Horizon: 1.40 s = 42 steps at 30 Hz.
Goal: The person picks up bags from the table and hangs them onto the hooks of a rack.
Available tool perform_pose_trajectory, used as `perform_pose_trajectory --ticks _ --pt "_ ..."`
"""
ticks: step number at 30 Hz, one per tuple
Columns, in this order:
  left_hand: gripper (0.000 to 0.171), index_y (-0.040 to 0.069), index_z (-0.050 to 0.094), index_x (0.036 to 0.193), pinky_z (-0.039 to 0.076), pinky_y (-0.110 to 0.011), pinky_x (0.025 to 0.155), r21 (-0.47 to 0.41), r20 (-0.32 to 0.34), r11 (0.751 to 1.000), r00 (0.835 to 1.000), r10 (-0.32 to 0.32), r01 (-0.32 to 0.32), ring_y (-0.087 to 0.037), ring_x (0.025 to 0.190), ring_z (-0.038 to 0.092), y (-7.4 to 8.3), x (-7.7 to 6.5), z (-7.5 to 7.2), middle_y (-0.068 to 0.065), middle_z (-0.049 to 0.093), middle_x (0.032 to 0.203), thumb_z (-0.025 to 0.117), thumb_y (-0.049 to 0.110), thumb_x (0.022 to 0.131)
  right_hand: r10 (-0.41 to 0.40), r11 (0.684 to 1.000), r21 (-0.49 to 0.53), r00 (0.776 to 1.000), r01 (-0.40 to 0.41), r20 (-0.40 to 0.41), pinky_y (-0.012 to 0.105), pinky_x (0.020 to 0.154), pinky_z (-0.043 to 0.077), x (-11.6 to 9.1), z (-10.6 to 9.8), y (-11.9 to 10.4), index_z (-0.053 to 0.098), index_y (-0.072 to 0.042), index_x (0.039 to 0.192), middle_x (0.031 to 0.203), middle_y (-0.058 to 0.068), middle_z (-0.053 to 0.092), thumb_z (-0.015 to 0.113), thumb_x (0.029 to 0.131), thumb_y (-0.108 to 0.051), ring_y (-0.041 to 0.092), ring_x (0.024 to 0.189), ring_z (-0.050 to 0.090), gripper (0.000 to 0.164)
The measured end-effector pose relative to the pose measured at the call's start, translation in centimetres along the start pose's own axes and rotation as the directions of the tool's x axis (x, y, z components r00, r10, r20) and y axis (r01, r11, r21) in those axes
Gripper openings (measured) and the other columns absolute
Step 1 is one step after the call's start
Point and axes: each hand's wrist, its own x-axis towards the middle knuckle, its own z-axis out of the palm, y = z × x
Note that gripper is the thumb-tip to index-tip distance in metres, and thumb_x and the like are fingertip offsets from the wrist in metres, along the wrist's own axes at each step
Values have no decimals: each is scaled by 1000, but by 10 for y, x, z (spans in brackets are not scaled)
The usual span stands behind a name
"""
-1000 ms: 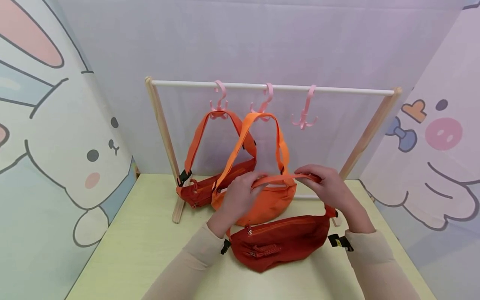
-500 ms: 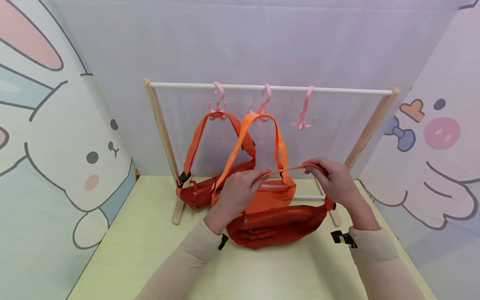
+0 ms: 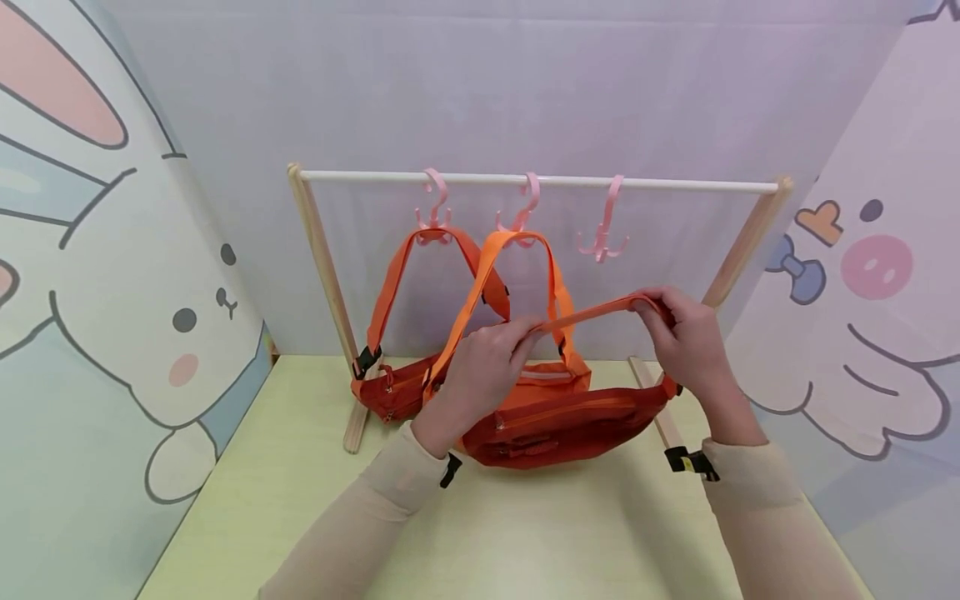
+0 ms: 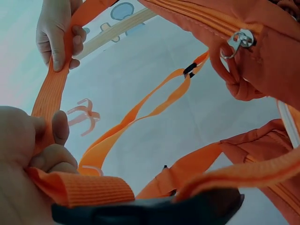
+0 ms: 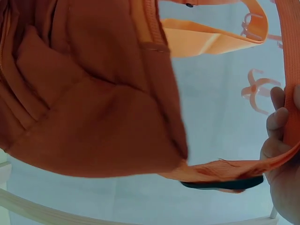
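Both hands hold the strap (image 3: pixel 588 314) of a dark red waist bag (image 3: pixel 566 429), which hangs below it in front of the other bags. My left hand (image 3: pixel 476 371) pinches the strap at its left end. At the right, my right hand (image 3: pixel 686 337) grips it somewhat higher, so the stretch between them slants upward. The left wrist view shows fingers and thumb of both hands curled on the ribbed orange webbing (image 4: pixel 49 93). A metal zipper pull (image 4: pixel 241 41) shows on the bag there. Beyond the right hand's side, a pink hook (image 3: pixel 602 242) carries nothing.
A white rail (image 3: pixel 697 185) on wooden legs spans the back. From its left hook (image 3: pixel 433 221) hangs a red waist bag (image 3: pixel 401 396). The middle hook (image 3: pixel 517 223) carries a bright orange one (image 3: pixel 555 377), partly hidden by the held bag. Printed fabric walls surround the pale yellow table (image 3: pixel 285 483).
The dark red bag has risen and moved back toward the rail. My right hand has gone up and right, my left hand up slightly, and the strap between them now slants more.
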Motion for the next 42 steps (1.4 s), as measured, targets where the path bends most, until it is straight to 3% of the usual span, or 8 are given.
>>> perform_pose_trajectory --ticks 9,17,21,24,28,42 --pt "24 6 69 127 35 -22 44 3 6 998 998 -59 59 -12 47 39 8 18 -10 4 52 66 62 21 110 67 997 -33 992 -71 -103 16 56 34 22 -7 0 73 2 116 85 12 69 70 103 -5 10 59 40 15" --pt "21 5 68 126 44 -23 50 -75 -46 990 991 -123 119 -10 61 55 11 31 -18 -1 70 86 61 17 110 110 993 -32 982 -116 -152 16 59 37 49 -12 -2 70 4 118 85 13 65 64 108 -14 8 65 45 22" --pt "22 3 66 128 48 -26 56 -132 -76 984 989 -128 117 -13 69 59 10 36 -21 -5 73 95 62 13 109 166 983 -52 973 -177 -161 17 63 39 62 -12 -1 68 2 124 92 13 67 60 110 -22 9 72 50 29" --pt "24 2 65 130 56 -27 69 -179 -86 975 985 -149 132 -16 81 63 10 39 -22 -8 72 105 63 11 108 212 974 -51 964 -222 -163 18 64 40 70 -11 2 68 -2 127 97 11 67 57 111 -27 10 76 51 32" --pt "27 2 64 133 58 -30 82 -239 -85 956 977 -193 168 -20 90 62 8 42 -23 -9 70 112 64 11 107 267 961 -33 950 -276 -162 19 64 40 76 -10 6 68 -5 130 100 8 66 56 112 -30 10 80 52 34" --pt "29 5 61 136 53 -29 69 -322 -41 915 962 -269 242 -18 84 57 3 46 -20 -6 67 110 62 14 109 355 935 13 930 -355 -95 23 69 46 85 -2 24 65 -5 134 111 11 65 50 113 -33 18 90 55 38"
